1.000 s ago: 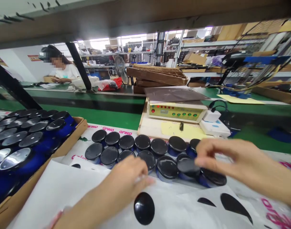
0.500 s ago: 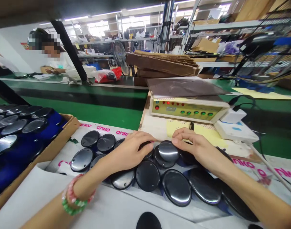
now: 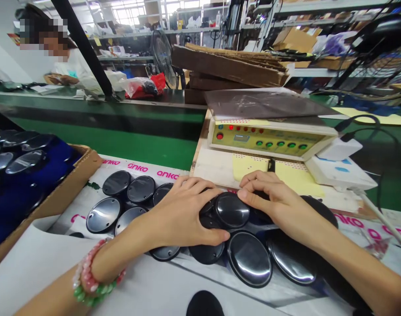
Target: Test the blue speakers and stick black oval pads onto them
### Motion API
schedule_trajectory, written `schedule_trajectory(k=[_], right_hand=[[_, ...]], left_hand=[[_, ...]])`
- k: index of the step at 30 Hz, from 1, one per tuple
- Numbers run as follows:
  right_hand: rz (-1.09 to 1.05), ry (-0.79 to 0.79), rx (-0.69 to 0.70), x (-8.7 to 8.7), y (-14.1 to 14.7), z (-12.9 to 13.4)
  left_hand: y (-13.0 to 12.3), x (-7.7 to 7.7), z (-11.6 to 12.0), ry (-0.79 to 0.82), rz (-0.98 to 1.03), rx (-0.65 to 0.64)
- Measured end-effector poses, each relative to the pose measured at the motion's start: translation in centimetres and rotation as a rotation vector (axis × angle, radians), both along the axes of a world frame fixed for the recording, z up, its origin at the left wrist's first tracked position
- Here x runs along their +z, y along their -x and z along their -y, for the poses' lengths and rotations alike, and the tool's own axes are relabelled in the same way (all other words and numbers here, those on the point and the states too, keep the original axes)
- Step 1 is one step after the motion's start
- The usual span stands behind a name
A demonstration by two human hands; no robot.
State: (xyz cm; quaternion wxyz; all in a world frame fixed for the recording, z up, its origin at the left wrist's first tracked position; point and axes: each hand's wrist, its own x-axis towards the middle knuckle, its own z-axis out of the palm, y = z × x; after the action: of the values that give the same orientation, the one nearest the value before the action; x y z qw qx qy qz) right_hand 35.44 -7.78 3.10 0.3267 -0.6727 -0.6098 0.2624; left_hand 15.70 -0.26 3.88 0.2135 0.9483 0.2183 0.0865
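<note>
Rows of round black units stand on the printed sheet. A smooth glossy black cover (image 3: 232, 210) lies on one unit between my hands. My right hand (image 3: 269, 193) has its fingers curled, with the thumb and fingertips together at the cover's upper right rim. My left hand (image 3: 184, 215) spreads over the neighbouring units, thumb stretched toward the cover's lower side and fingers apart. Left of it, units with small holes in their tops, such as one round black unit (image 3: 104, 214), stand uncovered by my hands. A glossy unit (image 3: 249, 258) stands in the front row.
Behind the units is a control box (image 3: 259, 138) with red and green buttons. A white adapter (image 3: 341, 169) and cables lie right of it. At left a cardboard box (image 3: 65, 184) holds blue units with glossy black tops. A person (image 3: 65, 66) sits across the green bench.
The glossy cover now sits lower and more squarely on its unit. My left hand has spread, its thumb moving down and right. The view has tilted down slightly.
</note>
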Motion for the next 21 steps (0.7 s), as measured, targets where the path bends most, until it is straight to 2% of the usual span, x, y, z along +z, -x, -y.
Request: schedule_trajectory(k=[21], right_hand=[[0.193, -0.092, 0.016, -0.39, 0.49, 0.24]], left_hand=[[0.08, -0.16, -0.06, 0.005, -0.004, -0.014]])
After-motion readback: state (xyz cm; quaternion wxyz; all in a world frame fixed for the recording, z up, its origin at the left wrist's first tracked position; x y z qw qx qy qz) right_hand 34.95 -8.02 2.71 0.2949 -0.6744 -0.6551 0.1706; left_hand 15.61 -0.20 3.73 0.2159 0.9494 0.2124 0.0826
